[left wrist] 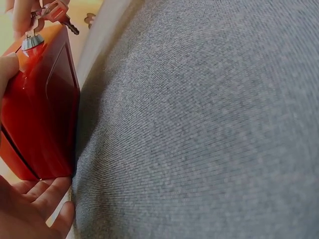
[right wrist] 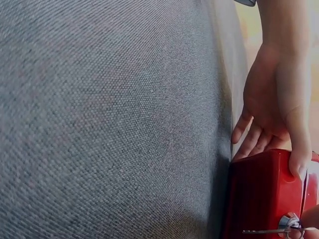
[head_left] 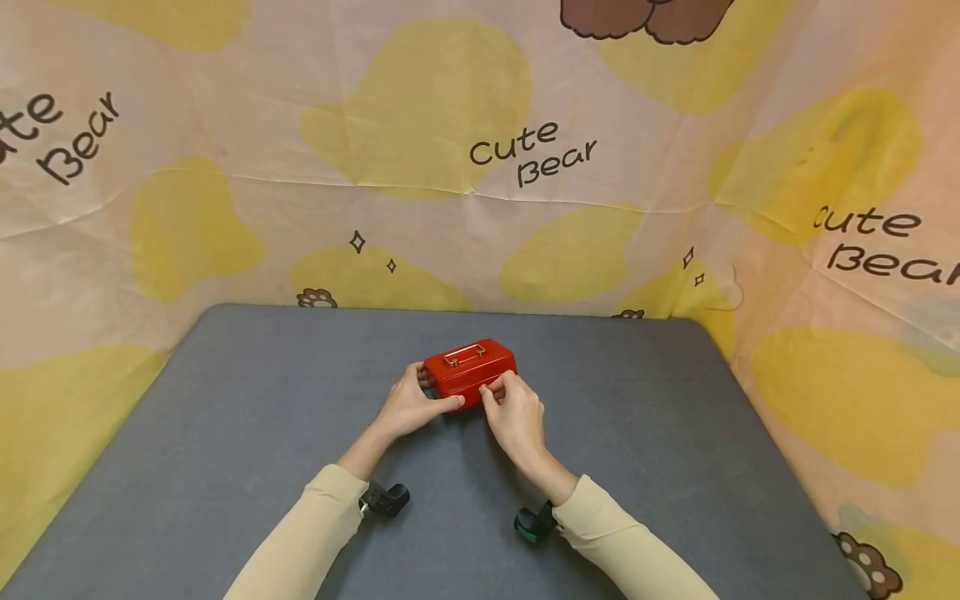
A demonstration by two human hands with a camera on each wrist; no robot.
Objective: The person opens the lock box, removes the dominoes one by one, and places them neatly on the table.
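A red metal cash box (head_left: 472, 377) with a wire carrying handle (head_left: 464, 355) on its lid sits on the grey table. My left hand (head_left: 408, 407) holds its left end, thumb against the front face and fingers round the side. At the front, the right hand (head_left: 516, 417) pinches a key at the round silver lock (left wrist: 33, 42). A second key (left wrist: 59, 14) dangles beside it from the same ring, also seen in the right wrist view. The pinched key is mostly covered by the right fingers. The lid is down.
The grey cloth-covered table (head_left: 637, 433) spreads around the box. Behind it and at both sides hangs a pink and yellow printed curtain (head_left: 420, 108). Both wrists wear dark camera straps (head_left: 386, 499).
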